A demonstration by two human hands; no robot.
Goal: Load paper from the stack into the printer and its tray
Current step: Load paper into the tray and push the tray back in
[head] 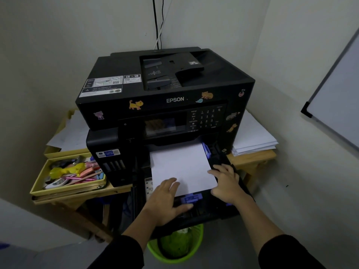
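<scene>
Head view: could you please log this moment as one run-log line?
paper: in pulled-out tray | left hand: flat on paper's near edge | right hand: at paper's right corner

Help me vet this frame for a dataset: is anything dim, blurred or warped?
In the head view the light is dim and even, so the black printer loses detail; the keypad labels, the left hand and the right hand look soft; the wide lens bows the whiteboard edge; the paper is bright, not blown out.
</scene>
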